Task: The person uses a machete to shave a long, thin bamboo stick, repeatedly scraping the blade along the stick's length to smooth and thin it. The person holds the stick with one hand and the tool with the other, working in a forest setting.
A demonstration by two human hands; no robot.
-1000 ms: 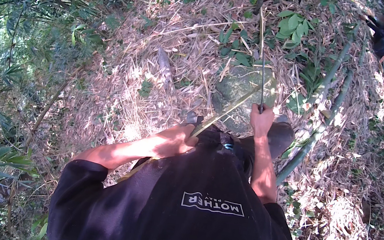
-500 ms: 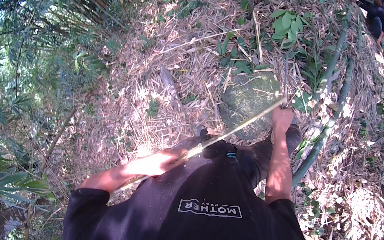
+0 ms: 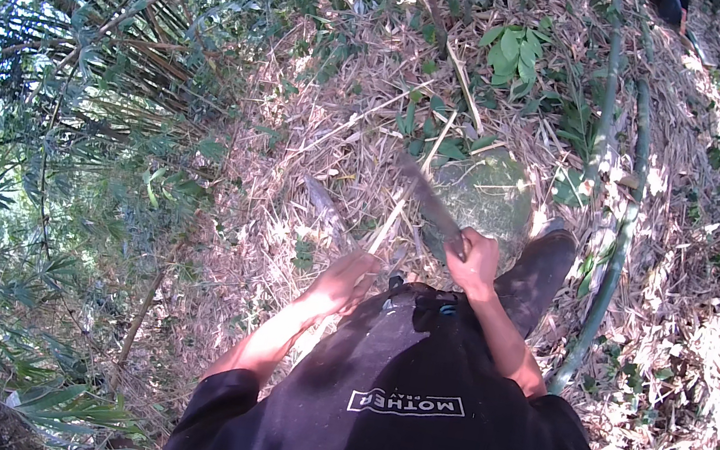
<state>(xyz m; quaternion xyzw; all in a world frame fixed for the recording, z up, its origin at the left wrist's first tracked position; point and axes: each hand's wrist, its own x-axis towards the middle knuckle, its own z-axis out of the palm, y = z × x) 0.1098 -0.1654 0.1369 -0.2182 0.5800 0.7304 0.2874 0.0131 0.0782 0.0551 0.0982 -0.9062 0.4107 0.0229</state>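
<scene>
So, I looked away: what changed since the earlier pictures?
The right hand has drawn left and back, its long knife now pointing forward-left. The pale strip has swung left from across the mossy stone; whether the left hand still holds it is unclear. Stone and green pole stayed put.

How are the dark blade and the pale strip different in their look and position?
Colour: the dark blade is grey-brown, while the pale strip is light straw-coloured.
Lean: the dark blade's far end points to the left; the pale strip's far end points to the right.
Hold: the right hand grips the dark blade; the pale strip's near end is by the left hand, grip unclear.
Both are long and narrow.
</scene>
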